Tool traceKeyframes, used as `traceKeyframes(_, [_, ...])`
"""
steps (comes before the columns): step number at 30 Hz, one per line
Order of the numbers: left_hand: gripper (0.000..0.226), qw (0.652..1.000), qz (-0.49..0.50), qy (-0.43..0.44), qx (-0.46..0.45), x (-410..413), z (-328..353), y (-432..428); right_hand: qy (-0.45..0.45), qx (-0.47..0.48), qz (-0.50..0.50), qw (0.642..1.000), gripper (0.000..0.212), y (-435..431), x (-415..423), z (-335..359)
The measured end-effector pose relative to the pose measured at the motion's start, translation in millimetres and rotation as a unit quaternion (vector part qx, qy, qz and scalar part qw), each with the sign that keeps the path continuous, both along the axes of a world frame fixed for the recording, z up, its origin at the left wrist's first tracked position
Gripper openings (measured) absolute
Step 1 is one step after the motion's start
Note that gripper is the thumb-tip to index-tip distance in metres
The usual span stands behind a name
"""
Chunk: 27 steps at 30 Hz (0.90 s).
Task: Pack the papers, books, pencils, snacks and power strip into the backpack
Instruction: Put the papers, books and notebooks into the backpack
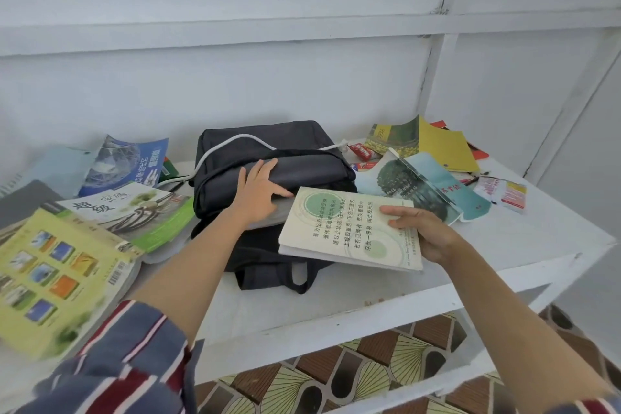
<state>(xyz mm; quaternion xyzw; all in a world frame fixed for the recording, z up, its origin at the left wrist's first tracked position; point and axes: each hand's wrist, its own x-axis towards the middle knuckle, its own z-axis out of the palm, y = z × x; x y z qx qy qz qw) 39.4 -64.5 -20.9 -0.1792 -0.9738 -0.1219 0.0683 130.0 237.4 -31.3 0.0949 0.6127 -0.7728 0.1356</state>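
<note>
Just over the backpack on the tabletop, the right hand pinches a book, likely light and bendy, by its right edge, while the left hand lies spread on the soft flap.

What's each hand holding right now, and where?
Right hand grips the cream book by its right edge. Left hand holds nothing; it rests flat on the backpack.

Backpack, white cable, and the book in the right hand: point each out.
backpack (312, 168), head view, dark top flap.
white cable (247, 136), head view, arc over the bag.
book (346, 228), head view, cream cover's middle.
</note>
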Motion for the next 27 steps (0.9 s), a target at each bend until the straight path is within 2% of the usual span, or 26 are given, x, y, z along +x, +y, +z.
traceKeyframes(6, [0.053,0.999,0.0,-0.051,-0.012,-20.7,14.7,-5.1,-0.003,-0.006,-0.027,1.0,0.03,-6.5,-6.2,3.4])
traceKeyframes(14, [0.06,0.986,-0.017,-0.137,0.095,-40.9,39.5,-18.5,0.008,-0.034,-0.102,0.994,0.032,-41.6,-24.0,16.2])
traceKeyframes(19, [0.06,0.977,-0.03,-0.127,0.167,-46.8,38.0,-20.4,0.006,-0.062,-0.214,0.975,0.031,-76.0,-34.9,11.3])
traceKeyframes(22, [0.058,0.981,-0.035,-0.1,0.164,-46.7,39.1,-17.2,0.027,0.008,-0.275,0.961,0.033,-112.1,-38.1,-0.3])
traceKeyframes(24, [0.057,0.982,-0.03,-0.096,0.16,-48.9,39.3,-17.1,0.056,0.079,-0.257,0.962,0.039,-137.5,-38.4,-4.5])
traceKeyframes(27, [0.056,0.981,-0.027,-0.098,0.166,-52.6,40.2,-19.0,0.047,0.141,-0.083,0.985,0.07,-159.3,-43.7,-1.1])
